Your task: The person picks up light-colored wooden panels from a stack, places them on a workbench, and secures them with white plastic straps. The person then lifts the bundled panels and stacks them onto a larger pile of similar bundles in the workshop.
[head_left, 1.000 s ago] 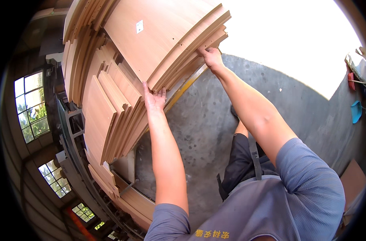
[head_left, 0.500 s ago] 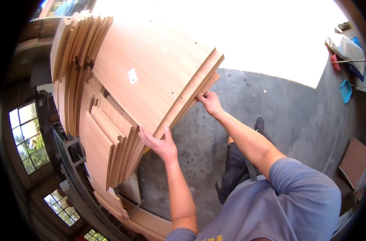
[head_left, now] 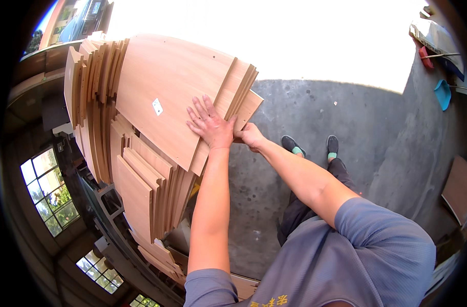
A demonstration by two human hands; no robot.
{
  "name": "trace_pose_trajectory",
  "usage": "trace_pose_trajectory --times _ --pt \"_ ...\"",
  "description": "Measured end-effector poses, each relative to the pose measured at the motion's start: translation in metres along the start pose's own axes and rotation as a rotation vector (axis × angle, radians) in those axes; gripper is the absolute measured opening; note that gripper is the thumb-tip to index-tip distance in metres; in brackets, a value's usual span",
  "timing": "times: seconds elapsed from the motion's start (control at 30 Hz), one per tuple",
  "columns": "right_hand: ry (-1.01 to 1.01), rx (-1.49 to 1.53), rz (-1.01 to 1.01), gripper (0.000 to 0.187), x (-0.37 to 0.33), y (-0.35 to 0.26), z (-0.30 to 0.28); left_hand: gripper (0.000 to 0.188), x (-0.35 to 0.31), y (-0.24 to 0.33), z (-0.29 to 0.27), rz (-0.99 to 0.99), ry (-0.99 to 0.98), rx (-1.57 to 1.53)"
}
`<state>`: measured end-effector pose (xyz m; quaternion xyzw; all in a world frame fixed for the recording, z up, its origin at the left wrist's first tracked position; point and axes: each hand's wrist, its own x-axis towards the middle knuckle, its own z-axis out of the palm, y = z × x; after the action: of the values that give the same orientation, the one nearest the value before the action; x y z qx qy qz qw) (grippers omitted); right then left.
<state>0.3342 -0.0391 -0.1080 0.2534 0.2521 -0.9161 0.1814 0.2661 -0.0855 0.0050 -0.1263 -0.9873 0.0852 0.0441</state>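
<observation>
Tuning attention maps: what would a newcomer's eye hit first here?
The glaring white patch across the top. Then the big wooden panel left of center, left hand spread over its edge, right hand at the panels beneath. Last, a blue dustpan-like object at far right.

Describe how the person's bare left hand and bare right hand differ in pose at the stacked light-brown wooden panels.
The left hand spreads its fingers, while the right hand curls its own. The left lies on the top panel's face; the right is at the edge of a jutting lower panel. Both are bare.
</observation>
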Motion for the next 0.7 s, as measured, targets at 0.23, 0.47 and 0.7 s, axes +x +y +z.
trace_pose_trajectory --times 0.23,0.47,0.7 --pt "0.124 0.024 0.028 0.038 0.003 0.008 0.011 0.112 0.049 -0.026 0.008 -0.078 0.023 0.013" --pt "0.110 -0.046 -0.133 0.038 0.004 0.008 0.018 0.112 0.061 -0.024 0.001 -0.112 -0.003 0.034" --pt "0.073 -0.152 -0.121 0.036 -0.031 -0.030 0.022 0.110 0.079 -0.015 -0.028 -0.093 -0.020 -0.026"
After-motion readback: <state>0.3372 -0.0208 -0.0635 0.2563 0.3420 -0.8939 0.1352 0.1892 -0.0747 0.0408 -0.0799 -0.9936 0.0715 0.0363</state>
